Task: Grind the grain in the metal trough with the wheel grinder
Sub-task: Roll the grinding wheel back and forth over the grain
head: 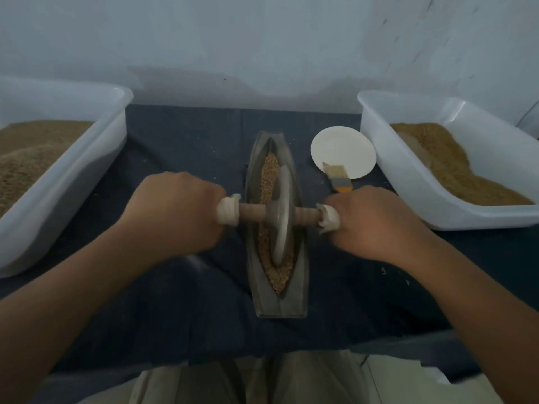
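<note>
A boat-shaped metal trough (300, 275) lies lengthwise on the dark cloth in front of me, with brown grain (267, 173) along its groove. The wheel grinder (280, 217) stands on edge in the groove near the middle, its wooden axle crossing the trough. My left hand (172, 212) grips the left, cloth-wrapped end of the axle. My right hand (376, 221) grips the right wrapped end. Both fists are curled round the handles, level with each other.
A white plastic tub (87, 158) of grain stands at the left and another white tub (437, 205) with grain at the right. A small white dish (342, 151) and a brush (337, 176) lie between the trough and the right tub. A pale wall rises behind the table.
</note>
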The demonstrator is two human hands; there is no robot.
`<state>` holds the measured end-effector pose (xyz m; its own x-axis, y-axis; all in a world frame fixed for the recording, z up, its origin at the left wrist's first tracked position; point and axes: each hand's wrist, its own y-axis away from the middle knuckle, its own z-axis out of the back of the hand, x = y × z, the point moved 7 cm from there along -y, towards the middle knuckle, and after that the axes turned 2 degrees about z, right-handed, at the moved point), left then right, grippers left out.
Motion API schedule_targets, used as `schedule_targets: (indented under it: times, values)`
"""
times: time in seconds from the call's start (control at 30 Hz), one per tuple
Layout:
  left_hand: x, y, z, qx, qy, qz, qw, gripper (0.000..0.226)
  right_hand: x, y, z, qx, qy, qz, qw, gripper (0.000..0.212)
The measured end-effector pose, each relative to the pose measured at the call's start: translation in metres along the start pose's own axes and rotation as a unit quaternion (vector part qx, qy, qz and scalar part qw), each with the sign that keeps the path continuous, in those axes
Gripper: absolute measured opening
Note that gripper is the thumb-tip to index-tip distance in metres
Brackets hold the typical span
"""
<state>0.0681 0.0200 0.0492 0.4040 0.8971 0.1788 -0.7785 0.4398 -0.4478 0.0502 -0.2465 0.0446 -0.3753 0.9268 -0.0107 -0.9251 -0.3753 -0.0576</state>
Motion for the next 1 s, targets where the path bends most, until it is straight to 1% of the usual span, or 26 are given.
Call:
schedule_targets:
  times: [0.07, 0.17, 0.23, 0.27, 0.33, 0.37, 0.43, 0.47, 0.53, 0.6, 0.67, 0.77, 0.83, 0.87, 0.93, 1.0]
  values:
    - [0.007, -0.025, -0.016, 0.055, -0.008, 0.041, 0.998, 0.034, -0.006, -0.029, 0.0, -0.008, 0.026, -0.026, 0.999, 0.024]
    - [0.021, -0.073, -0.033, 0.122, 0.015, 0.115, 0.986, 0.03, -0.016, -0.077, 0.011, -0.055, 0.063, -0.062, 0.995, 0.031]
    - [0.023, -0.081, -0.035, 0.138, 0.024, 0.13, 0.982, 0.029, -0.016, -0.087, 0.016, -0.068, 0.072, -0.066, 0.993, 0.033]
    - [0.023, -0.076, -0.035, 0.146, 0.027, 0.125, 0.981, 0.029, -0.016, -0.083, 0.015, -0.058, 0.072, -0.062, 0.994, 0.033]
    - [0.017, -0.048, -0.028, 0.138, 0.026, 0.091, 0.986, 0.026, -0.012, -0.059, 0.008, -0.029, 0.055, -0.041, 0.997, 0.028]
    - [0.012, -0.031, -0.021, 0.108, 0.015, 0.058, 0.992, 0.026, -0.007, -0.041, 0.005, -0.028, 0.044, -0.019, 0.998, 0.025]
    - [0.002, -0.002, -0.006, 0.059, -0.007, 0.005, 0.998, 0.032, 0.004, -0.004, 0.005, -0.049, 0.025, 0.023, 0.998, 0.024]
    - [0.002, 0.005, -0.003, 0.043, -0.008, 0.0, 0.999, 0.035, 0.007, 0.006, 0.006, -0.065, 0.025, 0.036, 0.997, 0.024]
    - [0.006, 0.0, -0.008, 0.045, -0.006, 0.019, 0.999, 0.036, 0.003, -0.001, 0.003, -0.071, 0.04, 0.031, 0.996, 0.029]
    - [0.011, -0.026, -0.019, 0.069, -0.009, 0.07, 0.995, 0.038, -0.005, -0.031, 0.001, -0.059, 0.058, -0.013, 0.996, 0.028]
    - [0.018, -0.057, -0.027, 0.082, -0.003, 0.116, 0.99, 0.041, -0.012, -0.063, 0.008, -0.08, 0.067, -0.047, 0.993, 0.029]
    - [0.022, -0.077, -0.034, 0.113, 0.014, 0.133, 0.985, 0.035, -0.016, -0.089, 0.016, -0.085, 0.071, -0.074, 0.991, 0.03]
    - [0.022, -0.064, -0.034, 0.145, 0.037, 0.122, 0.981, 0.03, -0.012, -0.081, 0.016, -0.064, 0.066, -0.061, 0.994, 0.03]
    - [0.02, -0.05, -0.031, 0.149, 0.047, 0.107, 0.982, 0.029, -0.01, -0.07, 0.014, -0.037, 0.053, -0.05, 0.997, 0.028]
    - [0.012, -0.019, -0.015, 0.115, 0.042, 0.06, 0.991, 0.03, -0.004, -0.036, 0.007, 0.032, 0.024, -0.014, 0.999, 0.021]
    - [0.005, 0.006, -0.002, 0.078, 0.051, 0.022, 0.995, 0.03, 0.005, -0.007, 0.007, 0.069, 0.008, 0.014, 0.998, 0.02]
